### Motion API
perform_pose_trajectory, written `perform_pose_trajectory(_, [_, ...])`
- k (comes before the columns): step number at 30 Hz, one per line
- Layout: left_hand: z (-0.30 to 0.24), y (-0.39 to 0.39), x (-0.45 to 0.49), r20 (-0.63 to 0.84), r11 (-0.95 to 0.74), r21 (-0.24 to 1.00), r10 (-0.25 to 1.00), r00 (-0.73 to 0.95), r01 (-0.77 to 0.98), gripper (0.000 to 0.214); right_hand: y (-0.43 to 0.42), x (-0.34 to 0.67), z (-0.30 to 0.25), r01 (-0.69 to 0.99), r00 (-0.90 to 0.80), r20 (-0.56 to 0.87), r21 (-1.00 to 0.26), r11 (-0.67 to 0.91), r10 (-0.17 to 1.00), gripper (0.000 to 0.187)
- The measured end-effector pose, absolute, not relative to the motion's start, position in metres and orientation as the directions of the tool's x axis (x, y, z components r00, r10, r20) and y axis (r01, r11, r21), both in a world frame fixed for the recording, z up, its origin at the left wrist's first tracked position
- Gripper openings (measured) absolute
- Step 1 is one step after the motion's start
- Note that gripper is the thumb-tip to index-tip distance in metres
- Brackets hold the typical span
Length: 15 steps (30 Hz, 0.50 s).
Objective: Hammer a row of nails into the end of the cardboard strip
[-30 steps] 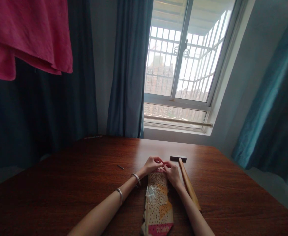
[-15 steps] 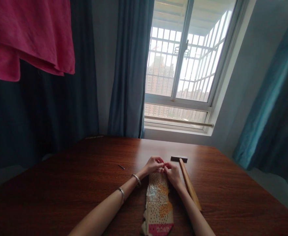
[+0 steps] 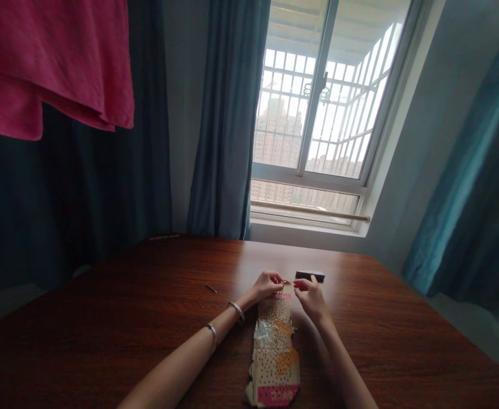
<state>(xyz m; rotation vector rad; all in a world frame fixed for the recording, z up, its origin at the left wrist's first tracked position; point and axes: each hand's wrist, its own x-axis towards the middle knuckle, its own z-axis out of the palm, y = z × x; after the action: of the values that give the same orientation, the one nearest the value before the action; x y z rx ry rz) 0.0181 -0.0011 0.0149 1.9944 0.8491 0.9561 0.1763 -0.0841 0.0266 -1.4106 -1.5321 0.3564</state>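
Note:
A long, worn strip of cardboard (image 3: 275, 341) lies on the table between my forearms, covered in dark spots, with orange patches and pink bands. At its far end my left hand (image 3: 269, 284) is closed in a pinch around a small brownish thing (image 3: 286, 282), too small to name. Thin upright pins or nails seem to stand under those fingers. My right hand (image 3: 309, 294) is raised just right of the strip, its fingers slightly apart and nothing visible in them. Behind it lies a hammer with a dark head (image 3: 310, 276); hand and forearm hide most of its wooden handle.
A single nail-like metal piece (image 3: 210, 288) rests on the brown wooden table (image 3: 147, 341), left of my left hand. Beyond the table are a barred window (image 3: 309, 113) and blue curtains (image 3: 227, 113). Pink cloth (image 3: 62, 62) hangs at the upper left.
My right hand has come away from my left hand and moved right, now covering much of the hammer's handle. My left hand stays at the strip's far end.

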Motion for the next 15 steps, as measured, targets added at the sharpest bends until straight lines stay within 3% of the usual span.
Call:
perform_pose_trajectory(4, [0.017, -0.003, 0.018, 0.304, -0.472, 0.845, 0.811, 0.499, 0.252, 0.021, -0.092, 0.187, 0.037, 0.72, 0.168, 0.424, -0.669, 0.184, 0.89, 0.023])
perform_pose_trajectory(7, [0.019, -0.004, 0.018, 0.279, -0.45, 0.854, 0.819, 0.502, 0.26, 0.021, -0.105, 0.197, 0.042, 0.88, 0.277, 0.374, -0.468, -0.077, 0.885, 0.026])
perform_pose_trajectory(11, [0.021, -0.004, 0.018, 0.241, -0.411, 0.874, 0.83, 0.504, 0.26, 0.022, -0.131, 0.207, 0.037, 0.904, 0.418, 0.214, -0.197, -0.38, 0.883, 0.028])
perform_pose_trajectory(15, [0.02, -0.005, 0.018, 0.241, -0.404, 0.878, 0.836, 0.493, 0.256, 0.023, -0.143, 0.209, 0.027, 0.899, 0.426, 0.12, -0.164, -0.406, 0.897, 0.028])
